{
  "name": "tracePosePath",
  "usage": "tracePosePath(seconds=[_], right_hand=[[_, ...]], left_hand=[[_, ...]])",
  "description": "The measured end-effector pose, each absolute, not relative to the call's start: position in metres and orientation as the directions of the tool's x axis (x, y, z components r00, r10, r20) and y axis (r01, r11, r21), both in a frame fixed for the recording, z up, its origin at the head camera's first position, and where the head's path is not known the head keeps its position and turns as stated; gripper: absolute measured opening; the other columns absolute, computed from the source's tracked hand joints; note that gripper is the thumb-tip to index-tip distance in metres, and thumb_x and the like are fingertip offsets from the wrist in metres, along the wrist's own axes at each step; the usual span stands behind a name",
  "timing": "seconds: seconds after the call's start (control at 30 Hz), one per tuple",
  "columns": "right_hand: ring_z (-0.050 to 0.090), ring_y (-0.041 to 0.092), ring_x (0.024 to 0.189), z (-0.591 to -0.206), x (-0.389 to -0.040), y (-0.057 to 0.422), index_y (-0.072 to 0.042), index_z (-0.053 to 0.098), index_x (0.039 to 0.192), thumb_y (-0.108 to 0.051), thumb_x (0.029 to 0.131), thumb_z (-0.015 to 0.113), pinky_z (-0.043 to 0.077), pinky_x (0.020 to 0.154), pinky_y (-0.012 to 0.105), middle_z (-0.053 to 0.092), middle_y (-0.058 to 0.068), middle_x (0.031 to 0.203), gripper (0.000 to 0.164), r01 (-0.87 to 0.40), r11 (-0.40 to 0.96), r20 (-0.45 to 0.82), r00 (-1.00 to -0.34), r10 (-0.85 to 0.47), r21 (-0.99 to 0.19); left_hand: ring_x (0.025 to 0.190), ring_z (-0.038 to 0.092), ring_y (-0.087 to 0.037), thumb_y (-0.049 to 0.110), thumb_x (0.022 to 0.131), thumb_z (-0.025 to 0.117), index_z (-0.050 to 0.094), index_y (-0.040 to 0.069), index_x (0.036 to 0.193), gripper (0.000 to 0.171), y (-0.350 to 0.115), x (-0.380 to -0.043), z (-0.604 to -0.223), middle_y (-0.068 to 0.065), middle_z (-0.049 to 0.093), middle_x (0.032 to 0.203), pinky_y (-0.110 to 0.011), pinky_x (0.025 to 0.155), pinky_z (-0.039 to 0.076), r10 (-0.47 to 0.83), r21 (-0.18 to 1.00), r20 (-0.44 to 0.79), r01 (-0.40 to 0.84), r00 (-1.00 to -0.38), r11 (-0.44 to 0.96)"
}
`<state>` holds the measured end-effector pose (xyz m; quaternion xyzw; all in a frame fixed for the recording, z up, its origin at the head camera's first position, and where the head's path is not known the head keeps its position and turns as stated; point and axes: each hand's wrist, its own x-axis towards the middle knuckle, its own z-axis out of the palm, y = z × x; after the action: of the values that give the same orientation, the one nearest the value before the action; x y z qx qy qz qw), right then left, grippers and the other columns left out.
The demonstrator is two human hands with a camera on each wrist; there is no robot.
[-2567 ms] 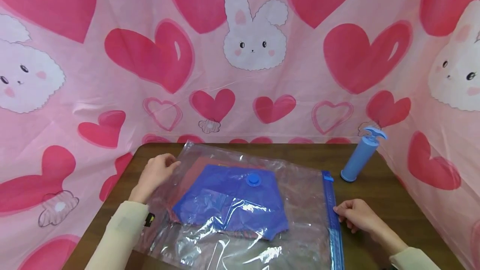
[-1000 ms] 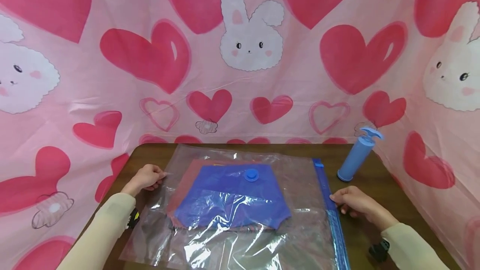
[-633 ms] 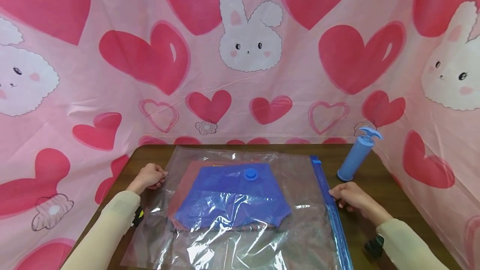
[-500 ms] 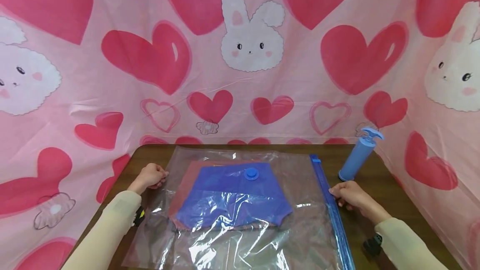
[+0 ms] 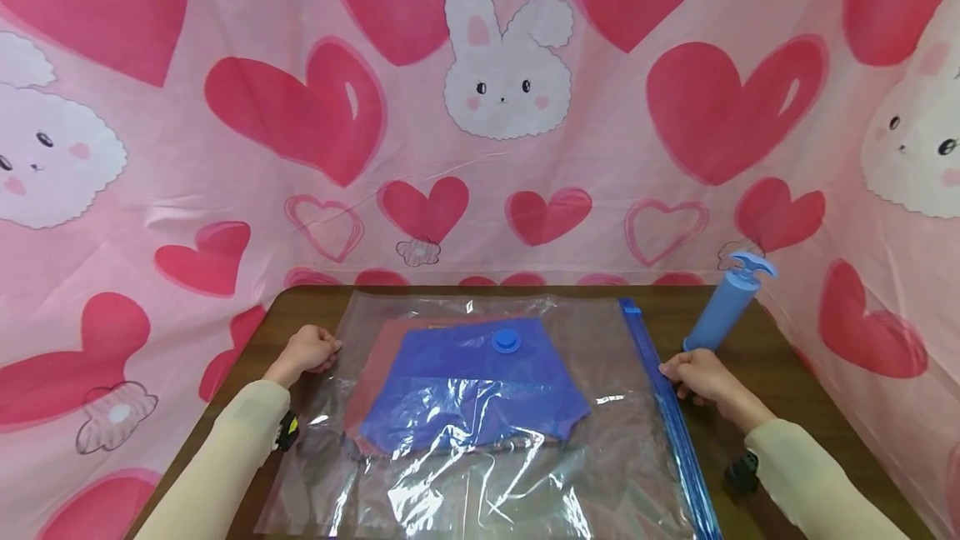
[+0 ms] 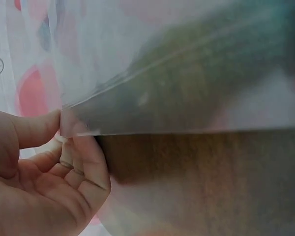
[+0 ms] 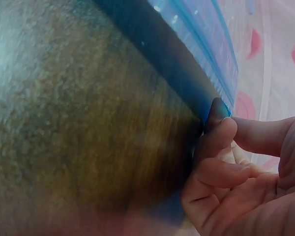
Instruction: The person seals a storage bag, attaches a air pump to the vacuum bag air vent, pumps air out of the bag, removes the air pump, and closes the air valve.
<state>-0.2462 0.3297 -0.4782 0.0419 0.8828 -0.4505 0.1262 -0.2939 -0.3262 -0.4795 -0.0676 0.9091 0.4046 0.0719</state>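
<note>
A clear vacuum storage bag (image 5: pixel 615 457) lies spread across the table, its blue zip edge (image 5: pixel 663 407) on the right. Inside it are a folded blue cloth piece (image 5: pixel 457 365) and a dull red one (image 5: pixel 369 373) partly beneath. A round blue valve (image 5: pixel 506 340) sits in the bag's upper film. My left hand (image 5: pixel 307 350) pinches the bag's left edge between thumb and fingers, and the left wrist view shows the film (image 6: pixel 137 105) lifted there. Along the zip edge my right hand (image 5: pixel 705 377) pinches the blue strip (image 7: pixel 206 54) with thumb and forefinger.
A blue hand pump (image 5: pixel 722 307) stands upright at the table's back right, just beyond my right hand. The dark wooden table (image 5: pixel 795 432) ends at a pink curtain (image 5: pixel 487 165) printed with hearts and rabbits, which hangs behind and on both sides.
The bag's raised far-left corner has come down, and the bag lies flatter. Its zip edge has shifted away from me, with my right hand moving along. My left hand has moved slightly lower and left.
</note>
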Motion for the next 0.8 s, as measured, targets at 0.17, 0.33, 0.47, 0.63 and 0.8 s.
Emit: tracePosePath(seconds=[0.17, 0.33, 0.47, 0.63, 0.8], right_hand=[[0.057, 0.020, 0.067, -0.4753, -0.2470, 0.3288, 0.005, 0.074, 0.096, -0.013, 0.105, 0.059, 0.043, 0.055, 0.032, 0.059, 0.003, 0.071, 0.024, 0.192, 0.588, -0.262, -0.964, -0.036, -0.786], [0.057, 0.019, 0.066, -0.4760, -0.2470, 0.3290, 0.004, 0.074, 0.097, -0.013, 0.104, 0.059, 0.042, 0.054, 0.030, 0.059, 0.002, 0.070, 0.024, 0.195, 0.580, -0.262, -0.964, -0.033, -0.791], [0.057, 0.020, 0.067, -0.4753, -0.2488, 0.3299, 0.003, 0.074, 0.097, -0.014, 0.105, 0.059, 0.043, 0.055, 0.031, 0.059, 0.002, 0.071, 0.025, 0.197, 0.587, -0.263, -0.964, -0.029, -0.786], [0.056, 0.020, 0.068, -0.4711, -0.2486, 0.3285, 0.004, 0.074, 0.096, -0.015, 0.106, 0.059, 0.043, 0.056, 0.032, 0.059, 0.003, 0.072, 0.026, 0.195, 0.598, -0.258, -0.966, -0.020, -0.778], [0.056, 0.020, 0.068, -0.4712, -0.2485, 0.3280, 0.003, 0.073, 0.095, -0.015, 0.106, 0.058, 0.043, 0.056, 0.032, 0.058, 0.003, 0.071, 0.026, 0.197, 0.606, -0.257, -0.966, -0.012, -0.771]], left_hand=[[0.060, 0.058, -0.012, 0.008, 0.101, 0.065, 0.066, -0.006, 0.088, 0.019, -0.3266, -0.2949, -0.4810, -0.004, 0.062, 0.070, -0.026, 0.055, 0.054, -0.071, 0.733, -0.190, -0.190, -0.979, 0.653], [0.061, 0.058, -0.013, 0.007, 0.101, 0.064, 0.067, -0.007, 0.090, 0.018, -0.3260, -0.2941, -0.4813, -0.005, 0.062, 0.072, -0.026, 0.056, 0.055, -0.073, 0.735, -0.183, -0.186, -0.980, 0.652], [0.062, 0.058, -0.014, 0.008, 0.102, 0.064, 0.066, -0.007, 0.091, 0.019, -0.3256, -0.2928, -0.4789, -0.006, 0.061, 0.073, -0.026, 0.057, 0.055, -0.067, 0.734, -0.188, -0.186, -0.980, 0.654], [0.062, 0.058, -0.014, 0.008, 0.102, 0.064, 0.066, -0.006, 0.090, 0.019, -0.3261, -0.2924, -0.4787, -0.005, 0.061, 0.072, -0.026, 0.057, 0.054, -0.063, 0.730, -0.186, -0.181, -0.980, 0.659], [0.061, 0.058, -0.014, 0.007, 0.102, 0.064, 0.065, -0.006, 0.089, 0.019, -0.3279, -0.2934, -0.4799, -0.006, 0.061, 0.071, -0.026, 0.056, 0.054, -0.057, 0.736, -0.182, -0.174, -0.982, 0.654]])
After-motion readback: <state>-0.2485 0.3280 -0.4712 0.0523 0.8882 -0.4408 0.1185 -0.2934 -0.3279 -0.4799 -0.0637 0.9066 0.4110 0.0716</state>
